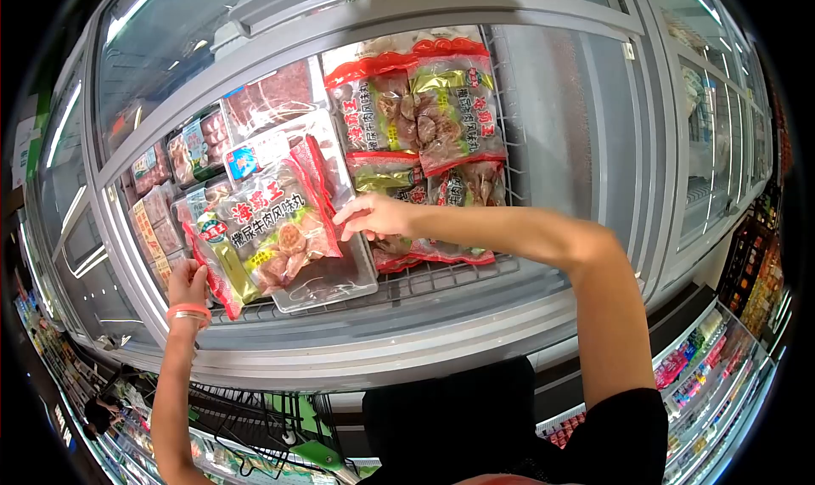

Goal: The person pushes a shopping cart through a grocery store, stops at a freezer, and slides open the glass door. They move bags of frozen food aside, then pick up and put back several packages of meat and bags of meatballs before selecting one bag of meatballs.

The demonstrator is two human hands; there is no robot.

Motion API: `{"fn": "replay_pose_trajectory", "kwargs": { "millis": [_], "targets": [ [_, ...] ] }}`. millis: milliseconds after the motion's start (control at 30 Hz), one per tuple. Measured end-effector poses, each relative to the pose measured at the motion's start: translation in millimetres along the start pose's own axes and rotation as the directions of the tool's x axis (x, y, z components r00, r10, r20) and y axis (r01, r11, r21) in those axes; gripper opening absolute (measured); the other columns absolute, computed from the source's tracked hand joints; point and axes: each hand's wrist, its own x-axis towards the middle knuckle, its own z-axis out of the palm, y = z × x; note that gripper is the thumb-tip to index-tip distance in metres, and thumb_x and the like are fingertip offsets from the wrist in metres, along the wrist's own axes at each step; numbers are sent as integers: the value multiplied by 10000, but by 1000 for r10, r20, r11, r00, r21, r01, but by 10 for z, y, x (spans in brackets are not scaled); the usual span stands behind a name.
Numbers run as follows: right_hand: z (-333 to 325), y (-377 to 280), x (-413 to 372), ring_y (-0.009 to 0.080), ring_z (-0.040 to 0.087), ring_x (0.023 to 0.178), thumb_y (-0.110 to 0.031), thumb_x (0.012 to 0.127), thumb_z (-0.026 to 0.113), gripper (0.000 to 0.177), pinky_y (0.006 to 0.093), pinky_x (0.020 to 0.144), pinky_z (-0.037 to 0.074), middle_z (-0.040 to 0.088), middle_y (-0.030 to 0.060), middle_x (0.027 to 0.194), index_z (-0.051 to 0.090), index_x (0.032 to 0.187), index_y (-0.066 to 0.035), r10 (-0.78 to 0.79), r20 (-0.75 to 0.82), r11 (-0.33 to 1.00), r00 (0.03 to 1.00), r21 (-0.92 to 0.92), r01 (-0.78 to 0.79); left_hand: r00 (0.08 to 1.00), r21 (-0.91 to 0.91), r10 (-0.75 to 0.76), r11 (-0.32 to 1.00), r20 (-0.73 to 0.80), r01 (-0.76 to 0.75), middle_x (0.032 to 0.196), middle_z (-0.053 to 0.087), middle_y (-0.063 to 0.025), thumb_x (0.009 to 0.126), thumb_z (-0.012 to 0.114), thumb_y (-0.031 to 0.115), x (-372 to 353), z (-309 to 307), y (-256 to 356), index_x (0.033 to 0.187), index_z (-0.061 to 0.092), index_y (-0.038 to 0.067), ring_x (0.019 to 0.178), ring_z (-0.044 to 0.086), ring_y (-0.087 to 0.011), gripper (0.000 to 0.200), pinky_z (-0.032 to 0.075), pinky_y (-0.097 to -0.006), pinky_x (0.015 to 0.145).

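A bag of frozen meatballs (276,234) with red edges and Chinese lettering is held tilted over the open part of a chest freezer. My left hand (187,283), with a pink and a pale band at the wrist, is closed on its left edge. Fingers of my right hand (371,217) pinch the opposite red edge. Beneath the bag lies a transparent plastic tray (344,285), partly covered by it. To the right, similar meatball bags (450,111) are stacked, and my right forearm passes in front of the lower ones.
Packs of meat (197,145) fill the freezer's left side. Wire rack (416,285) runs along the front, below a grey freezer rim (424,336). A sliding glass lid frame (373,22) crosses behind. A black shopping cart (272,430) stands at lower left; store shelves (713,358) are at right.
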Motion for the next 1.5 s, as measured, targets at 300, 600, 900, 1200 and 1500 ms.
{"fn": "replay_pose_trajectory", "kwargs": {
  "millis": [300, 600, 900, 1200, 1500],
  "targets": [
    [-484, 237, -181, 295, 623, 783, -194, 774, 562, 145, 397, 686, 483, 660, 89, 819, 663, 827, -105, -314, -353, 688, 882, -724, -44, 995, 367, -103, 926, 10, 92, 693, 610, -135, 793, 623, 135, 342, 368, -607, 772, 568, -1, 636, 590, -271, 148, 459, -374, 615],
    [-1354, 538, -761, 305, 650, 743, -52, 689, 584, 86, 408, 616, 518, 653, 130, 771, 634, 758, -40, -234, -283, -86, 930, -947, -310, 999, 472, -33, 881, 33, 14, 760, 636, -148, 804, 623, 170, 346, 312, -515, 845, 573, 18, 734, 614, -320, 165, 472, -389, 672],
    [-1203, 124, -985, 290, 656, 802, -113, 715, 609, 121, 399, 635, 522, 666, 145, 823, 676, 799, -59, 66, -488, -169, 871, -865, -472, 850, 397, 505, 756, 151, -520, 920, 549, -127, 815, 584, 65, -202, 523, 1071, 1022, 517, 65, 785, 583, -320, 218, 475, -384, 612],
    [-792, 650, -1303, 309, 653, 746, -119, 690, 595, 123, 412, 608, 518, 662, 136, 789, 674, 763, -60, 272, -256, -80, 928, -967, -243, 547, 184, 567, 571, 616, -800, 802, 537, -104, 759, 588, 59, -176, 1739, 1377, 881, 510, 51, 689, 612, -305, 145, 506, -385, 572],
    [-490, 1091, -1294, 234, 655, 741, -125, 705, 602, 97, 341, 561, 502, 672, 76, 761, 693, 722, -96, 356, 212, -205, 910, -933, 297, 497, 241, 523, 482, 693, -843, 832, 579, -127, 774, 538, 77, -344, 1932, 1472, 866, 550, 14, 697, 648, -277, 112, 535, -371, 548]
  ]
}}
